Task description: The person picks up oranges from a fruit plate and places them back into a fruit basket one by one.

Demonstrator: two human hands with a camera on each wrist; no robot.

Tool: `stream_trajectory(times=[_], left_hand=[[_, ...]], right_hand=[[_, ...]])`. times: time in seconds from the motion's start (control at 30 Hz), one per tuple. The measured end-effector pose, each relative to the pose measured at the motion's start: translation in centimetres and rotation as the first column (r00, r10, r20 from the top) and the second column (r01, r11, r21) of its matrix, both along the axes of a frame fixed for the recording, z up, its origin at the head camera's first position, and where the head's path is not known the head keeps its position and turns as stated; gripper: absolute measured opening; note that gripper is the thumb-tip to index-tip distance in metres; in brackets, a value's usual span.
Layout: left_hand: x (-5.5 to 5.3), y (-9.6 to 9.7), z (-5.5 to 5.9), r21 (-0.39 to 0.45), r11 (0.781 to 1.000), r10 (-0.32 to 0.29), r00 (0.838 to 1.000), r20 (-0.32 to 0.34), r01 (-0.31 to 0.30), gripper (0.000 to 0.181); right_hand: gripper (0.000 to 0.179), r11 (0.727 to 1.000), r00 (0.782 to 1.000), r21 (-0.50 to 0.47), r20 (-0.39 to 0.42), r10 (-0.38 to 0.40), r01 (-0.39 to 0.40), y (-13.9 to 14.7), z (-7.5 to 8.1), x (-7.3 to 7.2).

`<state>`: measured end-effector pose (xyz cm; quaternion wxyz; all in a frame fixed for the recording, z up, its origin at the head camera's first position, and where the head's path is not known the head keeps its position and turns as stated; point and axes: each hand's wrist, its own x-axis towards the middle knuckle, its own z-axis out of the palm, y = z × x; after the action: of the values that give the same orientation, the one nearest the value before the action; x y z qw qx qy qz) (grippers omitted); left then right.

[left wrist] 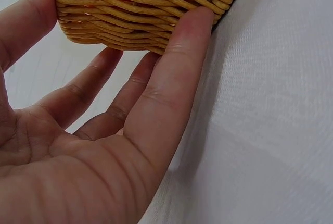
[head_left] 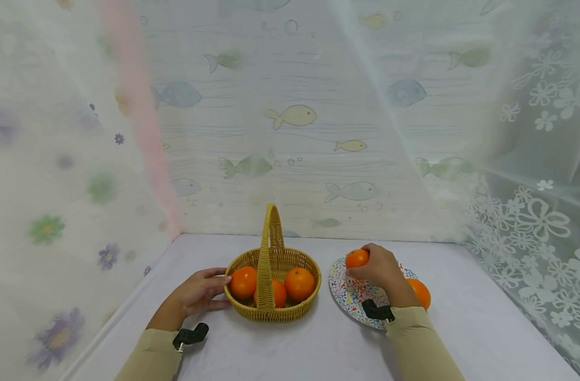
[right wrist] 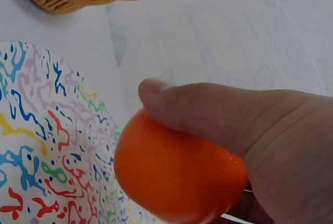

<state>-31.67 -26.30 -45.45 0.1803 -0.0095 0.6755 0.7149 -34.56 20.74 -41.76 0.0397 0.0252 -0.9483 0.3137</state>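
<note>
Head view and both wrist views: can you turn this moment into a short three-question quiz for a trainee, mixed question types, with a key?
1. In the head view, how many oranges show inside the basket?

2. Where does the left hand touch the basket?
A) On top of the handle
B) At its side
C) On the floor inside it

3. True or false: both hands are touching the basket.

Key:
1. Three.
2. B.
3. False; the right hand holds an orange near the patterned plate.
</note>
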Motion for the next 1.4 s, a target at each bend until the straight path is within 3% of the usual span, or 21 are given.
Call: stream_trajectory(times=[0.27, 0.57, 1.03, 1.4], left_hand=[[0.1, -0.2, 0.1, 0.002, 0.999, -0.032, 0.999, -0.004, 0.032, 0.077], [0.1, -0.1, 0.1, -0.003, 1.000, -0.019, 1.000, -0.011, 0.019, 0.077], [0.1, 0.0, 0.2, 0.005, 1.000, -0.003, 1.000, -0.004, 0.003, 0.077], [0.2, 0.0, 0.0, 0.004, 1.000, 0.004, 1.000, -0.005, -0.004, 0.076]], right_hand=[[0.080, 0.999, 1.000, -0.050, -0.002, -0.004, 0.004, -0.3, 0.7, 0.4], [0.082, 0.998, 0.999, -0.056, -0.030, -0.028, 0.026, -0.5, 1.1, 0.6], [0.082, 0.988, 0.999, -0.156, -0.044, 0.001, -0.007, -1.3, 1.6, 0.8], [0.079, 0.983, 0.999, -0.181, -0.041, 0.020, -0.027, -2.0, 1.9, 1.2]])
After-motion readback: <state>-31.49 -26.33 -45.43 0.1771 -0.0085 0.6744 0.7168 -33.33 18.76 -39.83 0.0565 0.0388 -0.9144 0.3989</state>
